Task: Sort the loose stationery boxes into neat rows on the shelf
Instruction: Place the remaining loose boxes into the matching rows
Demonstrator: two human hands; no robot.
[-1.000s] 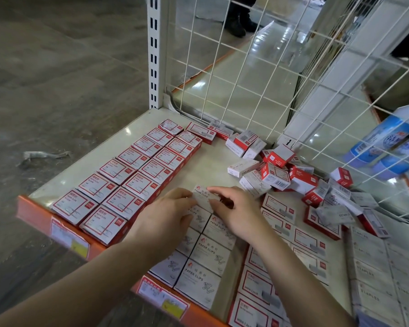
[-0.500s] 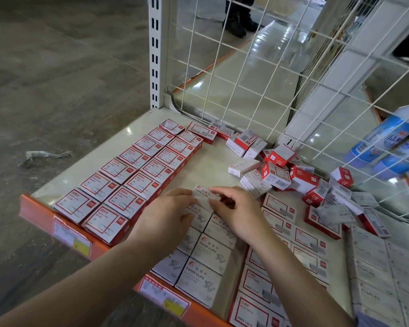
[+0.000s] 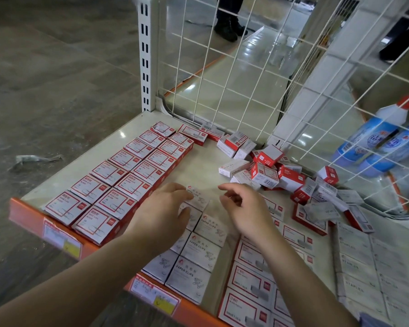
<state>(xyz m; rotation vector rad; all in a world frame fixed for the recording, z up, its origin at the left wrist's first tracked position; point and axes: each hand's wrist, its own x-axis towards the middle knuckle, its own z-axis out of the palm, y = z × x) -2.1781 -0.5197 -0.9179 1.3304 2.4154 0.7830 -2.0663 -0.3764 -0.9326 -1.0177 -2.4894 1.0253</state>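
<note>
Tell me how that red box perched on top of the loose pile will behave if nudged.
The red box sits tilted on other boxes, so it would probably tumble. Small cardboard: likely light and stiff. Flat faces: it should slide, not roll.

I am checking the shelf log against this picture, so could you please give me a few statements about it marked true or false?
1. The left hand rests on the white cardboard paper-clip boxes. True.
2. The right hand grips a red box. False: it hovers with curled fingers and holds nothing.
3. The red-and-white cardboard boxes at left lie in two neat rows. True.
4. The jumbled pile of small boxes lies at the orange shelf edge. False: it lies by the white wire grid at the back.
</note>
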